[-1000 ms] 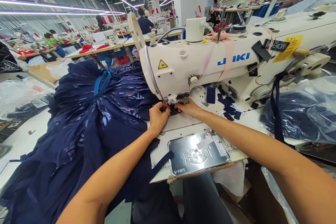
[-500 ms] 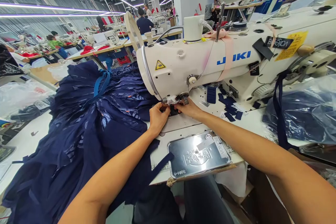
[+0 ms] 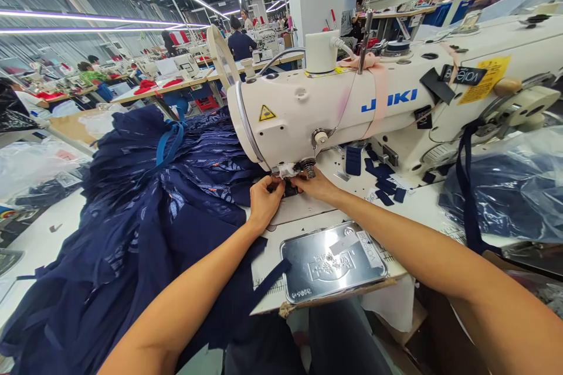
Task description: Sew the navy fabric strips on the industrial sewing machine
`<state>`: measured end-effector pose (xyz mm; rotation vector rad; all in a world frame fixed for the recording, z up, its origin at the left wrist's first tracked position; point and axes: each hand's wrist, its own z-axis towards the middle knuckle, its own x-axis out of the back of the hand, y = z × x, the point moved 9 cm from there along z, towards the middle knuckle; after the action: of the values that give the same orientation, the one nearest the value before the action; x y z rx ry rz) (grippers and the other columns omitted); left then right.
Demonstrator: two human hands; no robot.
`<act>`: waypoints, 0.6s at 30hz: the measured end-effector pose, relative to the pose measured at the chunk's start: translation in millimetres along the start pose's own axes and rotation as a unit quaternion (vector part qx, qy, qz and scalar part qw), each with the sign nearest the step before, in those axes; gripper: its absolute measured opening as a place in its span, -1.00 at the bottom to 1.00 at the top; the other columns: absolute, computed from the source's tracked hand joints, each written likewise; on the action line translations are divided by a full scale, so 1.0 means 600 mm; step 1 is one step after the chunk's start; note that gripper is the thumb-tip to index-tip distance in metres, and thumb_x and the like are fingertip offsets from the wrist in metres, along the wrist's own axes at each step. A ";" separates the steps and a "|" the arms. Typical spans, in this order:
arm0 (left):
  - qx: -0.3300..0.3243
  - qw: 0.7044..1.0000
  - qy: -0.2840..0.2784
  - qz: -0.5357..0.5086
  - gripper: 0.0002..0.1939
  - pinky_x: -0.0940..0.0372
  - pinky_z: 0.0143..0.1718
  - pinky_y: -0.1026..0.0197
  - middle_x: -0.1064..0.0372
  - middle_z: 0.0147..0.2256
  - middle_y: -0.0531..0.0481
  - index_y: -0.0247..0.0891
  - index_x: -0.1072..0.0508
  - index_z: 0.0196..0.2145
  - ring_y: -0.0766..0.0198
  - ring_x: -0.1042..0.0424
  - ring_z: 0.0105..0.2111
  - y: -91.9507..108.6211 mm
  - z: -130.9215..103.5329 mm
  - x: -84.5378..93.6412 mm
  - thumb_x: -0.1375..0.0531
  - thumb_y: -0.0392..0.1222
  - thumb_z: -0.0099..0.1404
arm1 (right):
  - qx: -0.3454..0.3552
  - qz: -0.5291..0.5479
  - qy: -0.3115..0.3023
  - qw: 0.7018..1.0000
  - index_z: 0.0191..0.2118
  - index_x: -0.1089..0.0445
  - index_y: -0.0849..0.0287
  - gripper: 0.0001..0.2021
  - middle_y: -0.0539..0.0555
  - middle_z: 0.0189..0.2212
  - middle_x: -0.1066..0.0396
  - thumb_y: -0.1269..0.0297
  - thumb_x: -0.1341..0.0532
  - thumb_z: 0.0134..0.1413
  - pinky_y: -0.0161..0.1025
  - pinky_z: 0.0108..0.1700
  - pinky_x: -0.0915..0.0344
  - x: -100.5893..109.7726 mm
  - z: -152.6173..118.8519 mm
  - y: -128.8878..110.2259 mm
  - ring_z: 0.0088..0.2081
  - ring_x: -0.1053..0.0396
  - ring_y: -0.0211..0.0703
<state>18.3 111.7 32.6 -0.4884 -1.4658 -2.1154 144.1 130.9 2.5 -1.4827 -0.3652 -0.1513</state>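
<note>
At the needle end of a white sewing machine (image 3: 281, 117), my left hand (image 3: 265, 200) is closed in a pinch on the left of the presser foot. Opposite it, my right hand (image 3: 317, 185) reaches in under the machine head with its fingers pressed together. Whatever sits between the fingertips is too small and partly hidden to make out. Left of the machine spreads a large heap of navy garments (image 3: 197, 217), gathered with a blue tie (image 3: 170, 143). One navy strip (image 3: 272, 278) of cloth runs over the table's front edge.
A shiny metal tin lid (image 3: 308, 272) lies at the front edge, below my hands. Right of the needle are small navy fabric pieces (image 3: 385, 179). Plastic-wrapped navy cloth (image 3: 519, 187) stands farther right. Other people work at machines in the background.
Both hands stay at the needle area, with only a slight shift of the fingers. The camera view has tilted a little; the garments and the lid lie as before.
</note>
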 end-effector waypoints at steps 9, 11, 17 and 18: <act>-0.016 0.999 -0.030 -0.022 -0.87 -0.21 -0.36 0.29 -0.43 -0.50 0.03 -0.30 -0.45 -0.52 0.32 -0.35 -0.46 0.002 -0.010 -0.010 -0.12 -0.25 0.08 | -0.014 0.080 -0.050 0.995 -0.64 -0.26 0.24 -0.80 -0.11 -0.72 -0.22 0.48 -0.14 -0.06 -0.41 -0.54 -0.16 -0.010 -0.003 -0.007 -0.66 -0.17 -0.40; -0.015 0.999 -0.026 -0.023 -0.87 -0.21 -0.37 0.29 -0.43 -0.51 0.04 -0.30 -0.46 -0.53 0.32 -0.36 -0.46 0.003 -0.011 -0.007 -0.12 -0.27 0.07 | -0.017 0.081 -0.035 0.996 -0.66 -0.25 0.22 -0.79 -0.12 -0.75 -0.19 0.49 -0.15 -0.09 -0.41 -0.55 -0.16 -0.011 -0.003 -0.007 -0.67 -0.16 -0.39; -0.021 0.999 -0.023 -0.034 -0.87 -0.23 -0.41 0.28 -0.45 -0.50 0.02 -0.29 -0.49 -0.46 0.31 -0.36 -0.49 0.001 -0.014 0.001 -0.14 -0.25 0.07 | -0.025 0.097 -0.017 0.995 -0.68 -0.24 0.21 -0.81 -0.12 -0.77 -0.18 0.48 -0.14 -0.14 -0.40 -0.59 -0.15 -0.016 -0.006 -0.008 -0.68 -0.14 -0.38; -0.027 0.999 -0.022 -0.036 -0.87 -0.23 -0.42 0.27 -0.45 -0.50 0.01 -0.28 -0.49 -0.45 0.31 -0.35 -0.50 0.003 -0.014 0.003 -0.15 -0.24 0.06 | -0.020 0.100 -0.018 0.995 -0.68 -0.24 0.20 -0.82 -0.12 -0.77 -0.19 0.47 -0.14 -0.15 -0.40 -0.59 -0.15 -0.017 -0.006 -0.009 -0.68 -0.14 -0.38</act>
<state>17.9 102.9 31.7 -0.5116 -1.4731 -2.2190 133.4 125.6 4.2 -1.5537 -0.2415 0.0276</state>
